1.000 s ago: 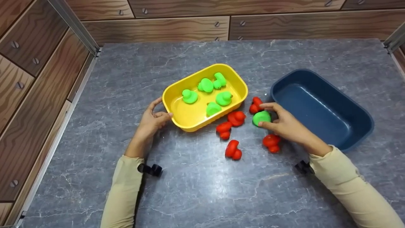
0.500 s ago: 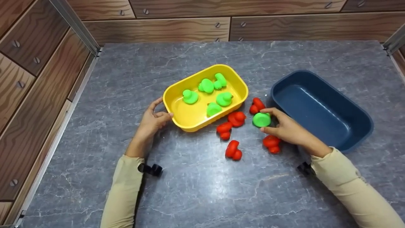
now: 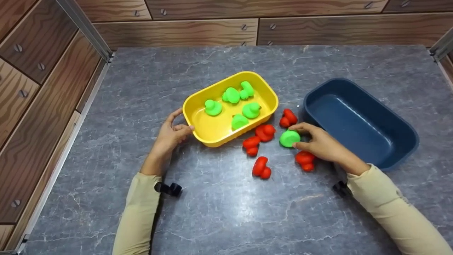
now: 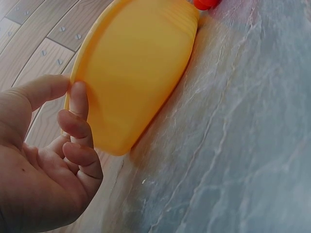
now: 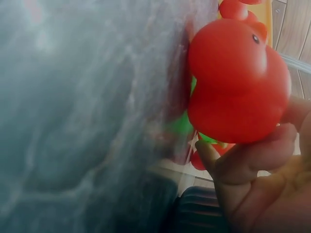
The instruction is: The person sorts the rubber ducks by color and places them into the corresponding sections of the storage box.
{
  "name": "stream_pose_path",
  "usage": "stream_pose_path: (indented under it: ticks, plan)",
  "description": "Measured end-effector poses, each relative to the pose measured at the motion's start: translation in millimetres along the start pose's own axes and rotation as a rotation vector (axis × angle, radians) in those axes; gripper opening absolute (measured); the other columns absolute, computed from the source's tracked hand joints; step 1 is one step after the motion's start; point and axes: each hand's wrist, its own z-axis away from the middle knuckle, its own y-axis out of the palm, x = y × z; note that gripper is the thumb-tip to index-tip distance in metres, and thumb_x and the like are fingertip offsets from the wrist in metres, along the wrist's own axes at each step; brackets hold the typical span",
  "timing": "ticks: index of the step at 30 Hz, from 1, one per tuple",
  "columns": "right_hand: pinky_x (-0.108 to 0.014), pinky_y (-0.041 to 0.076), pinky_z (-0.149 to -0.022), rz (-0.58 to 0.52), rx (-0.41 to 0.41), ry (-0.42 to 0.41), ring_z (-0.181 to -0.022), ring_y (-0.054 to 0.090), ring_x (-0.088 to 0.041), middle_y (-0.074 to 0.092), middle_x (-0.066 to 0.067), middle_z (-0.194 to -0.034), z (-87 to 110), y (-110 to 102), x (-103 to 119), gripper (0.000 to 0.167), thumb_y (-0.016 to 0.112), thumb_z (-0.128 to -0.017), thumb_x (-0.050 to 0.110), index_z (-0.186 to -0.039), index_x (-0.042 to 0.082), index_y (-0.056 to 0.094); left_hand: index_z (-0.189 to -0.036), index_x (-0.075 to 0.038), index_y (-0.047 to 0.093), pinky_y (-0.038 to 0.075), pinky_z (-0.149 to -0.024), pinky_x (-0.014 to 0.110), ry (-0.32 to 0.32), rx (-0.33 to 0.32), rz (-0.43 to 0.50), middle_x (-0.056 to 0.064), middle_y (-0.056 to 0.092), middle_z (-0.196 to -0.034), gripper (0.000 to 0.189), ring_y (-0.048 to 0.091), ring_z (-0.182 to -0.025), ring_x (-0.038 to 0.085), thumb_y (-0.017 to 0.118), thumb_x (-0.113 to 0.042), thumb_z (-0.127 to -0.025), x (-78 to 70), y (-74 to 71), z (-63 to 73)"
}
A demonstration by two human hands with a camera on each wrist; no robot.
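Observation:
My left hand (image 3: 169,137) pinches the left end rim of a yellow tub (image 3: 208,132), thumb and fingers at its edge; the left wrist view shows the tub's outer wall (image 4: 136,82) beside them. Several green rubber ducks (image 3: 213,107) lie in the tub. My right hand (image 3: 322,144) pinches a green rubber duck (image 3: 289,139) between thumb and fingers, its flat round base facing up. In the right wrist view a red rubber duck (image 5: 238,82) near the camera hides most of that green duck.
Right of my right hand stands a dark blue tub (image 3: 364,124). Several red ducks lie on the grey marbled table (image 3: 226,216) between the tubs, one (image 3: 288,118) just beyond the held duck and another (image 3: 262,168) nearer me. Wood-patterned panels (image 3: 177,33) border the table.
The green duck in my right hand has shifted slightly toward me and left, and its base has turned upward. My left hand and the yellow tub have stayed in place.

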Motion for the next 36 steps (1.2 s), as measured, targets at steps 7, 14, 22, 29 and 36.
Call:
stream_pose_path:
  ticks: [7,14,22,29,36]
  plan:
    - [-0.046,0.041,-0.097,0.024,-0.007,0.003,-0.113,0.057,-0.033,0.063,-0.022,-0.120,-1.6,1.7,0.4,0.038,0.066,-0.087,0.005,-0.123,0.001,0.058,-0.149,-0.016,0.027,0.029,-0.051,0.019,-0.006,0.000,0.014,-0.008,0.061,-0.066,0.076,0.038,-0.051,0.006,0.068,-0.007,-0.086,-1.5,0.3,-0.1]
    - [-0.032,0.047,-0.085,0.043,-0.026,0.000,-0.104,0.060,-0.030,0.065,-0.020,-0.116,-1.7,3.3,0.5,0.033,0.065,-0.088,0.006,-0.120,0.002,0.059,-0.149,-0.016,0.027,0.030,-0.051,0.019,-0.005,0.006,0.014,-0.008,0.061,-0.066,0.076,0.039,-0.052,0.005,0.068,-0.007,-0.086,-2.4,0.1,-1.0]
    - [-0.025,0.044,-0.078,0.043,-0.058,-0.018,-0.097,0.060,-0.028,0.066,-0.019,-0.104,-0.2,4.3,1.9,0.024,0.064,-0.089,0.007,-0.112,-0.001,0.061,-0.149,-0.015,0.027,0.030,-0.051,0.020,0.006,0.011,-0.004,-0.009,0.060,-0.064,0.075,0.038,-0.052,0.005,0.068,-0.008,-0.086,-1.1,-0.7,-1.6]
    - [-0.029,0.045,-0.079,0.050,-0.060,-0.013,-0.097,0.060,-0.028,0.066,-0.018,-0.104,1.1,4.1,3.2,0.024,0.064,-0.089,0.008,-0.112,0.001,0.061,-0.149,-0.014,0.028,0.030,-0.050,0.019,0.009,0.001,0.000,-0.009,0.059,-0.063,0.074,0.039,-0.051,0.005,0.068,-0.007,-0.086,-0.6,-0.5,-1.1]
    - [-0.019,0.046,-0.075,0.011,-0.090,-0.024,-0.093,0.059,-0.024,0.066,-0.017,-0.102,3.8,3.0,4.8,0.025,0.065,-0.089,0.007,-0.112,0.000,0.061,-0.149,-0.014,0.028,0.029,-0.050,0.019,0.008,0.004,0.025,-0.007,0.060,-0.063,0.074,0.038,-0.050,0.005,0.067,-0.005,-0.086,0.2,-0.5,-0.6]
